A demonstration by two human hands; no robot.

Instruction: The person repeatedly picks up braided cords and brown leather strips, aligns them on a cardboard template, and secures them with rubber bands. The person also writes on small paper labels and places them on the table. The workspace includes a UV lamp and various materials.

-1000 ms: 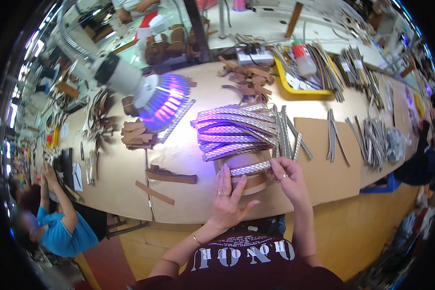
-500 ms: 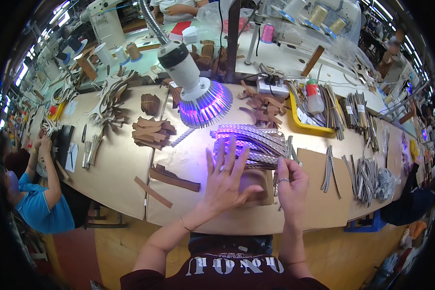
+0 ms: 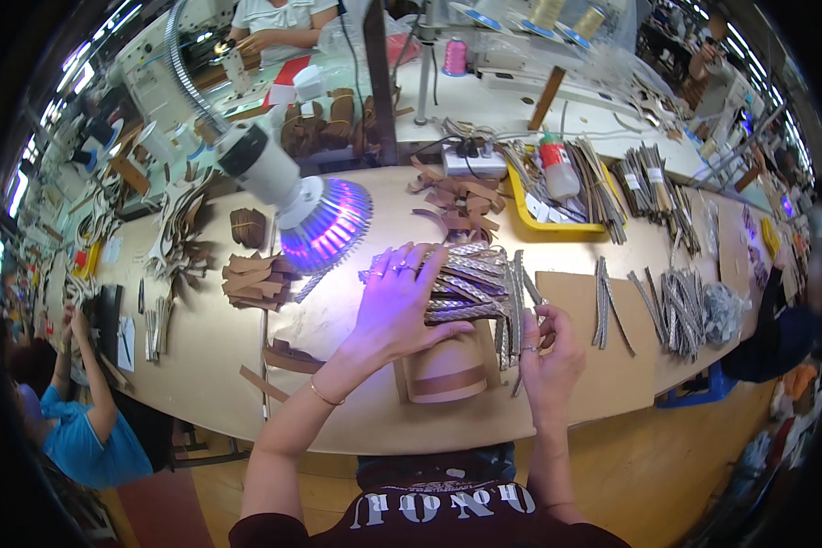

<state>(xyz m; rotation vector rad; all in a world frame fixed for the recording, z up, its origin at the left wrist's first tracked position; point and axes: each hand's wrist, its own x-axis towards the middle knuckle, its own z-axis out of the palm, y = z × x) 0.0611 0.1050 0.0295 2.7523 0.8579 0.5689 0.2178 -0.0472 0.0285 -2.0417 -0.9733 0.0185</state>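
Note:
A pile of silver-grey braided straps [image 3: 470, 283] lies in front of me, several of the right-hand ends bending down toward me. My left hand [image 3: 395, 297] rests flat across the left part of the pile, its fingers stretched out over the straps. At the right edge of the pile, my right hand [image 3: 552, 354] pinches a braided strap [image 3: 519, 301] between thumb and fingers; the exact grip is partly hidden. Under the straps, on the near side, sits a tan rounded form [image 3: 446, 367] with a darker brown band.
A lamp [image 3: 315, 219] glowing violet hangs left of the pile. Brown leather strips [image 3: 258, 279] lie beyond my left forearm. A yellow tray [image 3: 557, 228] with a bottle [image 3: 557, 164] stands at the back right. Cardboard [image 3: 584, 365] and more braided straps [image 3: 683, 310] lie to the right.
The view has shifted. The straps' right ends, straighter before, now bend down toward me. My left hand's fingers have drawn closer together; my right hand has moved slightly down the strap ends.

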